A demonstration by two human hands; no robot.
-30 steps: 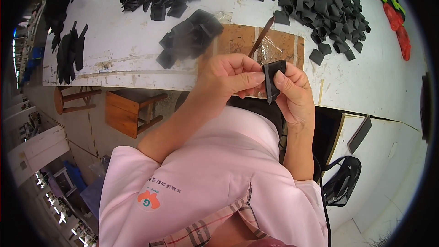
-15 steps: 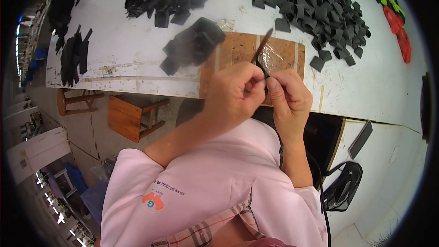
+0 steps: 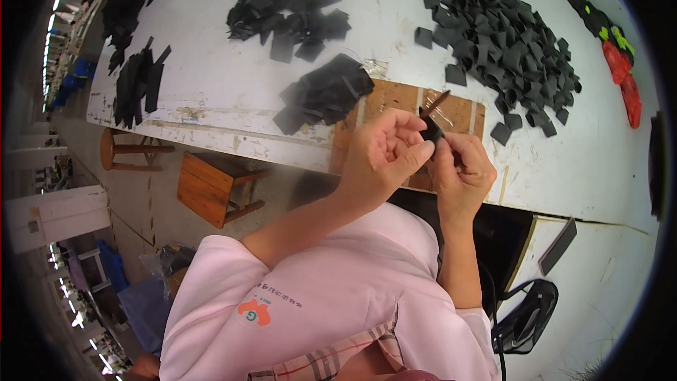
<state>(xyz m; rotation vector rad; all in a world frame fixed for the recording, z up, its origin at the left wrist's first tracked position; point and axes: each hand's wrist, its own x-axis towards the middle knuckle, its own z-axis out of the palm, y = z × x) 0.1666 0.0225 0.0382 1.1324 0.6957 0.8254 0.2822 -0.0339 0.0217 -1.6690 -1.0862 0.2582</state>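
Above the near edge of the table, my two hands meet at a small black fabric piece [image 3: 431,129]. The thumb of my left hand [image 3: 386,154] presses on the piece, and its other fingers are loosely curled. My right hand [image 3: 464,171] pinches the lower end of the same piece between thumb and fingers. Beyond the fabric a slim brown stick-like tool [image 3: 438,103] points up and to the right. Its lower end is hidden, and I cannot tell what holds it. Under my hands lies a brown board [image 3: 395,95] with pale strips and clear plastic.
A stack of flat black pieces [image 3: 328,92] lies left of the board, with another pile [image 3: 285,10] farther back. A heap of black loops [image 3: 508,49] covers the far right. Black strips [image 3: 137,88] lie far left. Wooden stools [image 3: 204,187] stand below the table.
My left fingers have loosened from a tight pinch. The black piece shows more, and the brown tool is tilted farther right. The whole view has shifted slightly.
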